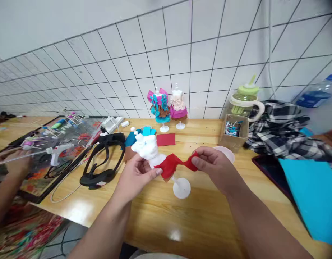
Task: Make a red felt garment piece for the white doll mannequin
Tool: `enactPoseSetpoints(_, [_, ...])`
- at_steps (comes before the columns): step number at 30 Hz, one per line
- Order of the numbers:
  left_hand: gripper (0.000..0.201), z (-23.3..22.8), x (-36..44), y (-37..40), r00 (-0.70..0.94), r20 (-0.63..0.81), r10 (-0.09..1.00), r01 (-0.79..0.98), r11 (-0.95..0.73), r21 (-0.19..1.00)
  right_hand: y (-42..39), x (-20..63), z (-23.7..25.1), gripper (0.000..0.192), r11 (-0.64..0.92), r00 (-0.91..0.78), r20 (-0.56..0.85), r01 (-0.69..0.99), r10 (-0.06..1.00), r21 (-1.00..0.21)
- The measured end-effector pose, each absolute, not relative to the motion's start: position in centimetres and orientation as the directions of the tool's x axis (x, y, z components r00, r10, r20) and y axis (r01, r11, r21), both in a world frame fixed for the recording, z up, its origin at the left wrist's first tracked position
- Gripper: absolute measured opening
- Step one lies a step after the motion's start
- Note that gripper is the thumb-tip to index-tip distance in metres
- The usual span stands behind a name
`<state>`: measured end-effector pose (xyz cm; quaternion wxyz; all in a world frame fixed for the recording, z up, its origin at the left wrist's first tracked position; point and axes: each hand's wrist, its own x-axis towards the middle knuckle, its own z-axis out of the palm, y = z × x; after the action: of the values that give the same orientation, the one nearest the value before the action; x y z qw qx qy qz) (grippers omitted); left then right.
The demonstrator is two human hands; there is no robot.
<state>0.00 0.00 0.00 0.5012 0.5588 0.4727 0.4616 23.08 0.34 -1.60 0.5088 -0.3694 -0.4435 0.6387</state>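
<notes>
A small white dress form (147, 146) leans to the left, its round white base (181, 188) tipped up off the table. My left hand (137, 175) is closed round its waist, the thumb pressing one end of a red crepe paper strip (170, 166) against it. Between my hands the strip narrows into a twist. My right hand (213, 166) is closed, pinching the strip's free end between thumb and fingers. Fingers of my left hand behind the form are partly hidden.
Two dressed mini forms (162, 104) stand by the tiled wall. Red paper (166, 139), a black head strap (102, 162) and a cardboard box (233, 133) lie around. Blue sheets (311, 198) are at right. Another person's hand (19, 162) is near a glue gun (58, 153) at left.
</notes>
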Motion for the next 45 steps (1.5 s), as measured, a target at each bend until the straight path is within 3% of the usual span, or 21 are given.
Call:
enactPoseSetpoints(8, [0.039, -1.0, -1.1, 0.5, 0.134, 0.119, 0.984, -0.001, -0.12, 0.993, -0.6, 24.3, -0.9, 0.02, -0.029, -0.182, 0.033, -0.326, 0.983, -0.945])
enactPoseSetpoints(11, [0.037, -1.3, -1.4, 0.5, 0.129, 0.114, 0.985, 0.01, -0.116, 0.993, -0.8, 24.3, -0.7, 0.022, -0.087, -0.227, 0.001, -0.373, 0.974, -0.924])
enactPoseSetpoints(17, [0.042, -0.9, -0.9, 0.0, 0.269, 0.093, 0.959, -0.076, -0.075, 0.994, -1.2, 22.5, -0.9, 0.023, -0.223, -0.321, -0.084, -0.425, 0.943, -0.878])
enactPoseSetpoints(23, [0.032, -0.8, -0.2, -0.3, 0.358, 0.109, 0.927, -0.139, -0.062, 0.988, -1.4, 21.2, -1.4, 0.033, -0.398, -0.431, -0.17, -0.521, 0.886, -0.755])
enactPoseSetpoints(28, [0.031, -1.1, -0.4, -0.3, 0.395, 0.115, 0.911, -0.179, -0.047, 0.983, -0.9, 21.5, -1.6, 0.027, -0.321, -0.337, -0.165, -0.483, 0.927, -0.815])
enactPoseSetpoints(34, [0.033, -1.0, -0.3, -0.4, 0.431, 0.153, 0.889, -0.132, -0.105, 0.986, -1.0, 21.4, -1.6, 0.023, -0.294, -0.375, -0.118, -0.458, 0.919, -0.839])
enactPoseSetpoints(39, [0.036, -0.6, -1.0, -0.3, 0.542, 0.28, 0.792, -0.074, -0.287, 0.955, -0.8, 21.4, -1.9, 0.022, -0.325, -0.459, -0.107, -0.426, 0.882, -0.844])
enactPoseSetpoints(45, [0.034, -0.2, -0.8, -0.5, 0.672, 0.257, 0.695, -0.099, -0.26, 0.961, -0.3, 21.3, -2.1, 0.026, -0.298, -0.428, -0.108, -0.407, 0.897, -0.864])
